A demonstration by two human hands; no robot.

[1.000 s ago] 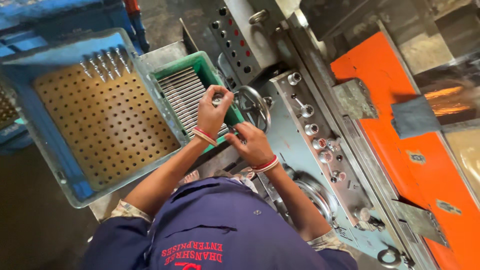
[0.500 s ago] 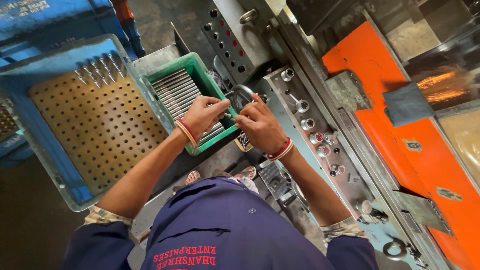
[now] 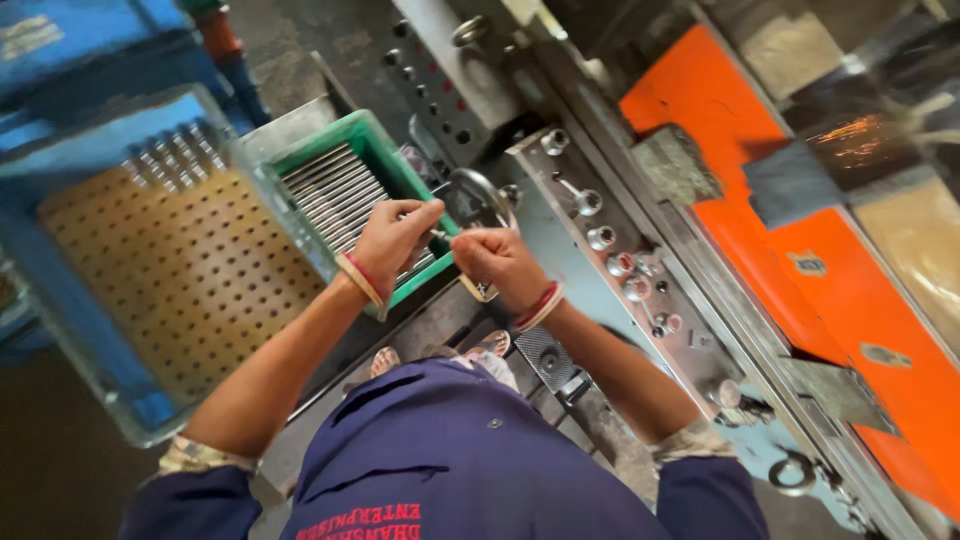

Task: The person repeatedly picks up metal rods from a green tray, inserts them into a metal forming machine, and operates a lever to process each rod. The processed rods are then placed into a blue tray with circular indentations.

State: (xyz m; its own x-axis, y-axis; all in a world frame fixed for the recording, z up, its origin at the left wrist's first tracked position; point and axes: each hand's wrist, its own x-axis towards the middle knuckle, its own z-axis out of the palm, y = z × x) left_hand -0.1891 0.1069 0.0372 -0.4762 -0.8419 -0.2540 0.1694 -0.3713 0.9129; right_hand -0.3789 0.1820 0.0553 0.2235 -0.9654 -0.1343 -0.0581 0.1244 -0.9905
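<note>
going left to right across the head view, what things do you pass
blue crate with perforated board → green tray of metal rods → left hand → right hand → grey control panel with knobs → orange machine panel

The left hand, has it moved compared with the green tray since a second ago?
Yes. The left hand has shifted from the far right corner of the green tray toward its near edge, closing on the right hand.

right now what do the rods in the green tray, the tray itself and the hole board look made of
Rods: likely bare metal, grey with bright glints. Green tray: looks like moulded plastic, uniform matte colour. Perforated board: tan, dull, possibly wood or fibreboard; hard to tell.
</note>
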